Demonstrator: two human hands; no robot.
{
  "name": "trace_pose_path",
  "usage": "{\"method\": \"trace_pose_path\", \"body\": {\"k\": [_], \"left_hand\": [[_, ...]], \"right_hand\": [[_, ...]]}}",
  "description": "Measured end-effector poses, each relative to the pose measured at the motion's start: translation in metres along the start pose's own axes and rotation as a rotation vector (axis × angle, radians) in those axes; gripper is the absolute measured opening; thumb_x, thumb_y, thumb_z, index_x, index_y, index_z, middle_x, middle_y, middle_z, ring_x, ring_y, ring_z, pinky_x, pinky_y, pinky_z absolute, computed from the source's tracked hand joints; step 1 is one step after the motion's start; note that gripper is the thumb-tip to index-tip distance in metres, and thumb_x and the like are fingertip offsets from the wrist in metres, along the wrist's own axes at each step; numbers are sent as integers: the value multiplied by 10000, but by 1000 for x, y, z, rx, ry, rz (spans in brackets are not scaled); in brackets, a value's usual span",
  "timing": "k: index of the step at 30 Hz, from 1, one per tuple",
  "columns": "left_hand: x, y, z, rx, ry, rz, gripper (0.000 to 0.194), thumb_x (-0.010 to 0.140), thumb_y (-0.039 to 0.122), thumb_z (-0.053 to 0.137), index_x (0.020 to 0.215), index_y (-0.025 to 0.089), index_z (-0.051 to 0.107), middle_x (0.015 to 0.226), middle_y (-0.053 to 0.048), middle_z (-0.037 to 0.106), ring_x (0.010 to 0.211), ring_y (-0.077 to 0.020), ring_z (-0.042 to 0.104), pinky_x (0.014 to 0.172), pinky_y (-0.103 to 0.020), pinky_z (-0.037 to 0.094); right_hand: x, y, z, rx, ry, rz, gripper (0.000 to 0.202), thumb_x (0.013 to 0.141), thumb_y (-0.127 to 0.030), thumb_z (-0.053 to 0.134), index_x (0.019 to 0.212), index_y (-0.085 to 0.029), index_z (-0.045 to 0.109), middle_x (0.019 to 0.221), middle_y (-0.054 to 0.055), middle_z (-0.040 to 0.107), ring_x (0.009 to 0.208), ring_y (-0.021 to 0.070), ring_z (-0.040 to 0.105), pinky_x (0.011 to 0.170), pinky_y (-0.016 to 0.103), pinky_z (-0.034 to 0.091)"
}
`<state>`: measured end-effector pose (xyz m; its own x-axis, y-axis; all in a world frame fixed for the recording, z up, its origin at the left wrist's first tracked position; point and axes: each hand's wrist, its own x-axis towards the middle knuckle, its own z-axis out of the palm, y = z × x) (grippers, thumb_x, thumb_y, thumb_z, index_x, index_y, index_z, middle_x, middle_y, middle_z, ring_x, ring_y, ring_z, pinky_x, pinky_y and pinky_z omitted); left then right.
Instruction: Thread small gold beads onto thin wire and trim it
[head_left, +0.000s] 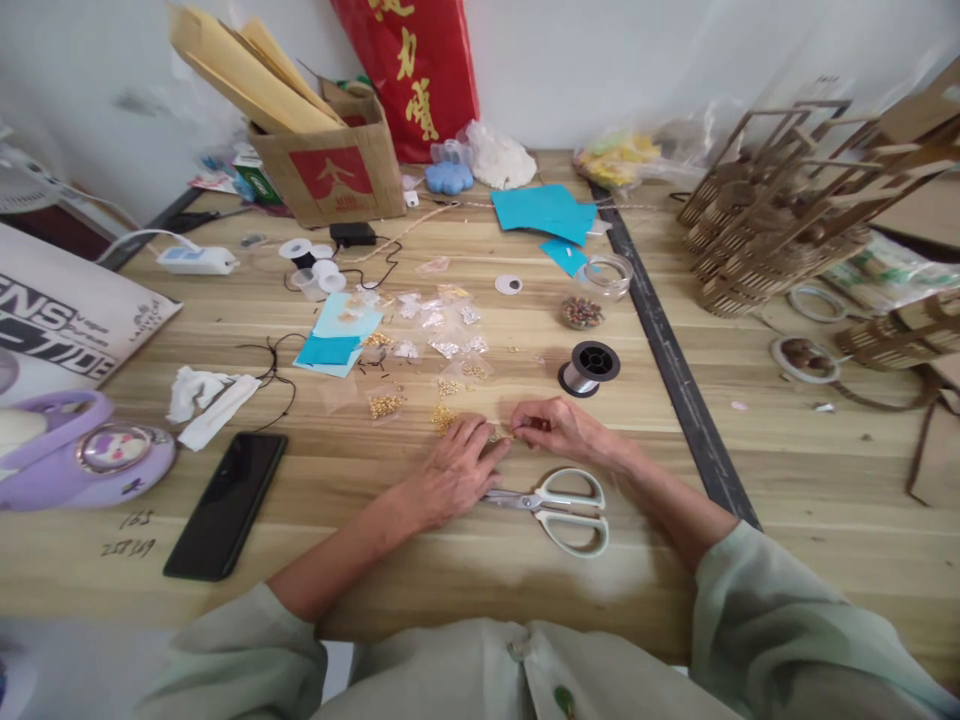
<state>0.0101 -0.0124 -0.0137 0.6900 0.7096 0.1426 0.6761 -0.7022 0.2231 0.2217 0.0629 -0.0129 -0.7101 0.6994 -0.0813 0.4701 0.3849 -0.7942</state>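
My left hand [459, 470] lies on the wooden table beside a heap of small gold beads [443, 416], its fingers bent and close together; what is under them is hidden. Facing it, my right hand [553, 427] pinches a tiny gold-coloured piece [507, 436] just off the left fingertips. Scissors with pale handles [574, 512] lie below, their blades pointing toward my left hand. A spool of thin wire [590, 369] stands behind my right hand. Small bags of gold parts [386, 405] are spread beyond my left hand.
A black phone [226, 505] and purple glue-gun-like item [82, 450] lie left. Behind are a cardboard box [330, 178], blue sheets [544, 212] and a bead dish [583, 312]. Wooden baskets [750, 260] stand at right.
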Motion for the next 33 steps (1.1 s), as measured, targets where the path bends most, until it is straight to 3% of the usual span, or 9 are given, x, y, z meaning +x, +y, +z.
{"method": "trace_pose_path", "body": {"k": [13, 23, 33], "left_hand": [[2, -6, -5, -152, 39, -15, 318, 903, 249, 455, 1191, 142, 541, 1151, -131, 540, 1193, -256, 422, 1029, -443, 372], [10, -18, -2, -468, 250, -203, 191, 857, 157, 535, 996, 157, 667, 934, -83, 639, 933, -191, 561, 851, -352, 474], [28, -20, 1, -408, 339, -167, 108, 780, 119, 635, 861, 169, 687, 826, -59, 672, 847, -193, 580, 805, -349, 468]], "right_hand": [[0, 1, -7, 318, -92, 57, 94, 792, -239, 557, 802, -147, 571, 647, -17, 553, 566, 89, 469, 548, 205, 373], [1, -1, -6, 288, -67, 42, 95, 786, -237, 584, 797, -143, 582, 629, -22, 547, 560, 87, 462, 534, 201, 360], [1, -3, -4, 293, -48, 37, 105, 794, -235, 575, 796, -130, 590, 605, -30, 539, 549, 79, 448, 530, 200, 342]]}}
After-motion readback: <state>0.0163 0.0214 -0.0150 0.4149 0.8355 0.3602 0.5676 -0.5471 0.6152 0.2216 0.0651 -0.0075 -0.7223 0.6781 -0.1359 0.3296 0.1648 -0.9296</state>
